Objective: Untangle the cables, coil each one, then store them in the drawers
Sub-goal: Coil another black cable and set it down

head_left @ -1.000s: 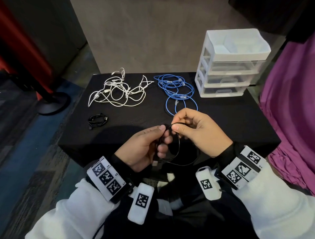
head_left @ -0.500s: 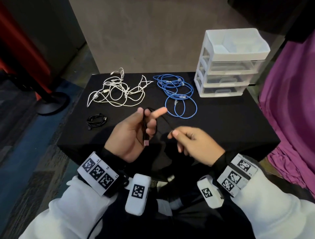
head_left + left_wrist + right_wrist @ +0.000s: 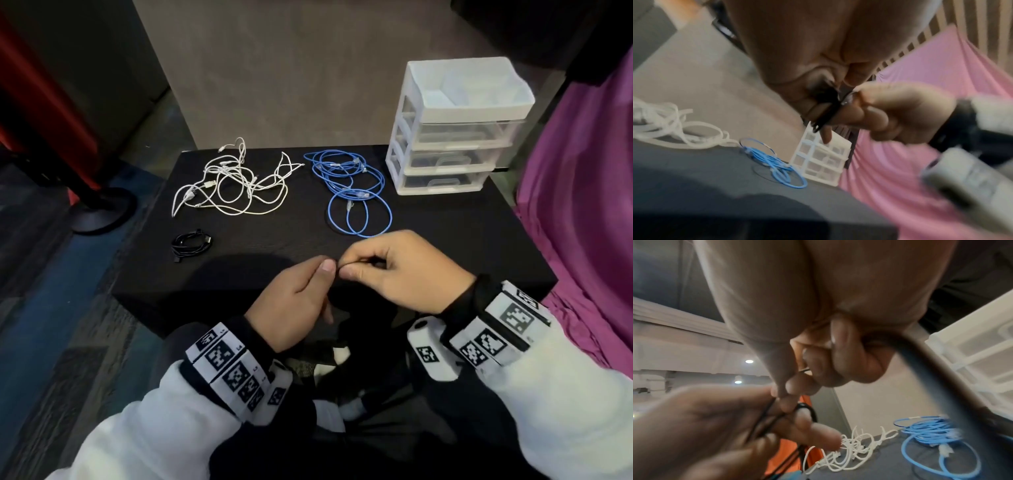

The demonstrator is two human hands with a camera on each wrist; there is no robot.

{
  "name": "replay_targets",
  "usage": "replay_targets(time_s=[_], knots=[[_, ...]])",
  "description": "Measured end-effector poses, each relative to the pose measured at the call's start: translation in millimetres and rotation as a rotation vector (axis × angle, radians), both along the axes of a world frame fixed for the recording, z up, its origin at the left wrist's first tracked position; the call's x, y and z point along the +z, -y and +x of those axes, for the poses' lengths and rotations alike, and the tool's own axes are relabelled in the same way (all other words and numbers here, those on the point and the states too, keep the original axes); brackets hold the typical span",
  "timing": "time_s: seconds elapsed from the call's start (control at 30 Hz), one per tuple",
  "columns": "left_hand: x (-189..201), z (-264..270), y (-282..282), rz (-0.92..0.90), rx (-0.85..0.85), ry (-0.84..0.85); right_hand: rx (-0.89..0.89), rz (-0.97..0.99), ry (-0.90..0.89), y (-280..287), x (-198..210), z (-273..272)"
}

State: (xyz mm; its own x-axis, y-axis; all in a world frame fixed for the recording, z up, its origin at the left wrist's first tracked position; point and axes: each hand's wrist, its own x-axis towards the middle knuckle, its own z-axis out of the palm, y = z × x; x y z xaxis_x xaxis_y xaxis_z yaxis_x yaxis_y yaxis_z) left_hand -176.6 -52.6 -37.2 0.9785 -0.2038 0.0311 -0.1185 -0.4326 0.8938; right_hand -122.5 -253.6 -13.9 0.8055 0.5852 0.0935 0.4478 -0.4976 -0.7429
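Observation:
Both hands meet over the near edge of the black table (image 3: 445, 240). My left hand (image 3: 298, 298) grips several loops of a thin black cable (image 3: 827, 112), and my right hand (image 3: 394, 270) pinches the same black cable (image 3: 764, 415) right beside the left fingertips. Most of that cable is hidden behind the hands in the head view. A tangle of white cables (image 3: 233, 185) lies at the far left of the table. Blue cables (image 3: 352, 188) lie in loose loops at the far middle. One coiled black cable (image 3: 191, 241) rests at the left.
A white three-drawer unit (image 3: 455, 137) with an open top tray stands at the table's far right corner, its drawers pushed in. Purple cloth (image 3: 582, 205) hangs along the right side. A dark stand base (image 3: 102, 212) sits on the floor to the left.
Half a second ago the hands were apart, the left raised with the cable. Now they have come together near the table's front edge, pinching the black cable between them.

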Motion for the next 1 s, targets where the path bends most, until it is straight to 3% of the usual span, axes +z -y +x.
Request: replay_targets(time_s=[0.13, 0.33, 0.43, 0.53, 0.6, 0.67, 0.73, 0.9, 1.0], knots=[[2.4, 5.9, 9.7, -0.088, 0.017, -0.159, -0.084, 0.095, 0.035, 3.9, -21.6, 4.2], [6.0, 12.4, 0.2, -0.028, -0.037, -0.346, -0.208, 0.172, 0.128, -2.8, -59.4, -10.6], [10.4, 10.1, 0.1, -0.238, -0.007, -0.413, -0.287, 0.193, 0.130, -1.9, -72.8, -13.1], [14.3, 13.4, 0.7, -0.558, 0.186, -0.385, -0.324, 0.176, 0.033, -7.1, -86.5, -20.9], [17.6, 16.4, 2.5, -0.730, 0.269, -0.329, -0.274, 0.131, -0.013, -15.3, -93.2, -34.1], [18.2, 15.2, 5.3, -0.779, 0.295, -0.246, -0.168, 0.098, -0.079, -25.6, -90.8, -52.7], [11.2, 12.1, 6.3, -0.633, 0.276, -0.121, -0.083, 0.107, -0.110, -32.3, -79.7, -67.6], [-15.3, 9.9, -5.9, 0.000, 0.126, 0.138, -0.017, 0.025, 0.016, -23.0, -37.1, -65.4], [-15.0, 5.0, -4.8, 0.148, 0.070, 0.159, -0.042, 0.003, 0.111, -8.5, -18.0, -51.0]])
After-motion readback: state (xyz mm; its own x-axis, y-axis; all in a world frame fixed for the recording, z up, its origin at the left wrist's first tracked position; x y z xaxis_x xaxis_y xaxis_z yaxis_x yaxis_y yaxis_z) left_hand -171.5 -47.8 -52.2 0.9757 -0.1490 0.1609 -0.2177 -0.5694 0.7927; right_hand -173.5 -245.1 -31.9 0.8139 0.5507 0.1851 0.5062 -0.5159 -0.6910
